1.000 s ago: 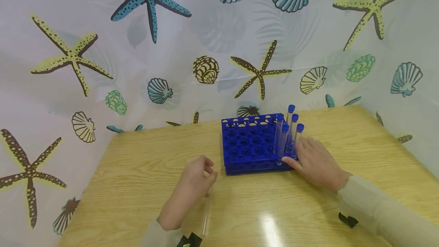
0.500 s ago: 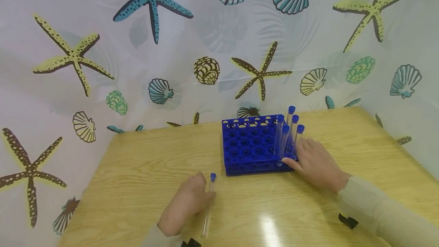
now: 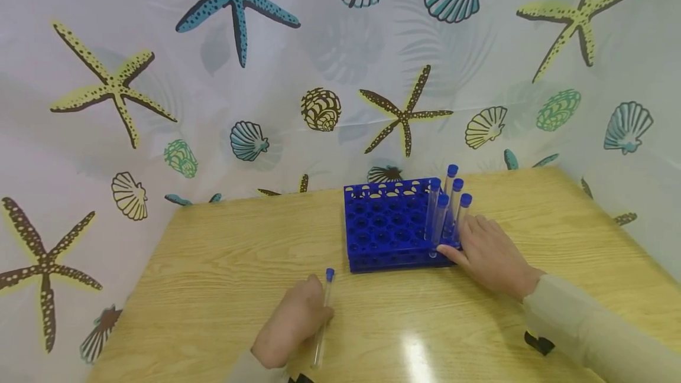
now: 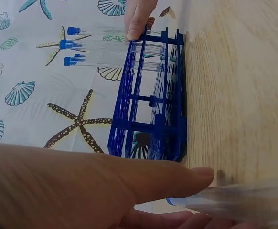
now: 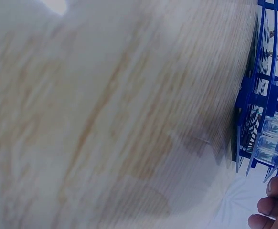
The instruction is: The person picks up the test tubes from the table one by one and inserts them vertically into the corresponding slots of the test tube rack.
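Observation:
My left hand (image 3: 295,321) pinches a clear test tube (image 3: 320,341) with a blue cap, low on the wooden table in front of the rack. Close up in the left wrist view, the thumb lies along the tube (image 4: 239,195), with the fingers on its other side. My right hand (image 3: 492,256) grips the right end of a blue test tube rack (image 3: 391,262), its thumb on the front edge. Several capped test tubes (image 3: 439,220) stand upright in the rack's right end. Right fingertips (image 5: 272,206) show at the rack's end in the right wrist view.
The wooden table (image 3: 229,253) reaches back to a white curtain (image 3: 276,75) printed with starfish and shells. The rack's left and middle holes hold no tubes. A bright reflection lies on the table's front part.
My left hand has come down and toward me onto the test tube, now pinching it, and the blue cap has come into sight. My right hand and the rack stay in place.

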{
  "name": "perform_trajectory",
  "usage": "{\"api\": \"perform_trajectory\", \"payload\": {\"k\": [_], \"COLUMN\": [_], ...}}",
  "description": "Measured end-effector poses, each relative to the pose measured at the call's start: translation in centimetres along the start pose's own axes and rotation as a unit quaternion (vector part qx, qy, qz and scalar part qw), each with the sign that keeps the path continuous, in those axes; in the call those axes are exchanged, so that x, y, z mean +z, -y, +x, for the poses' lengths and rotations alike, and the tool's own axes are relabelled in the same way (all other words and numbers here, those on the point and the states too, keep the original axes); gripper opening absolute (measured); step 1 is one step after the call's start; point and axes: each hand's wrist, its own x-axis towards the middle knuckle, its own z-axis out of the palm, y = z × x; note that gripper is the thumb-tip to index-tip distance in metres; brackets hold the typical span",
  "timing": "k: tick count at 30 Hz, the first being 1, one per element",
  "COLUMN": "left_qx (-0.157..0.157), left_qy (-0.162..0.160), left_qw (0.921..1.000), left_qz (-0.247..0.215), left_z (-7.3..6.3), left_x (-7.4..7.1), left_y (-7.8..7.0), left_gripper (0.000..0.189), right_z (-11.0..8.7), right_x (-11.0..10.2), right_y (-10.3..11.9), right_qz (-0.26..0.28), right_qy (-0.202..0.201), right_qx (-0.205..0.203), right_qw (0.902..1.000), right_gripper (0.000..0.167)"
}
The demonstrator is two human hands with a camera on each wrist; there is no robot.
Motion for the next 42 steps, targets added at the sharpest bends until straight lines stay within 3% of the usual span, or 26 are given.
{"api": "perform_trajectory", "payload": {"k": [14, 21, 33, 37, 42], "left_qx": [0.012, -0.002, 0.013, 0.015, 0.014], "left_qy": [-0.001, 0.021, 0.007, -0.009, -0.002], "left_qw": [0.9999, 0.9997, 0.9997, 0.9993, 0.9979], "left_qz": [-0.004, -0.015, -0.021, -0.034, -0.063], "left_z": [0.4, 0.5, 1.3, 1.5, 1.6], "left_x": [0.3, 0.3, -0.4, -0.8, -1.2], "left_y": [0.3, 0.6, 0.2, 0.0, -0.3], "left_gripper": [0.023, 0.021, 0.016, 0.024, 0.039], "right_z": [0.2, 0.1, 0.1, 0.2, 0.2], "right_x": [-0.3, 0.1, -0.1, -0.1, -0.2], "right_y": [0.0, -0.1, -0.2, -0.1, -0.1], "right_qz": [0.002, 0.004, 0.004, 0.005, 0.004], "right_qy": [0.002, 0.013, -0.002, -0.001, 0.000], "right_qx": [0.001, 0.002, 0.002, 0.004, 0.001], "right_qw": [1.0000, 0.9999, 1.0000, 1.0000, 1.0000], "right_gripper": [0.049, 0.050, 0.050, 0.051, 0.050]}}
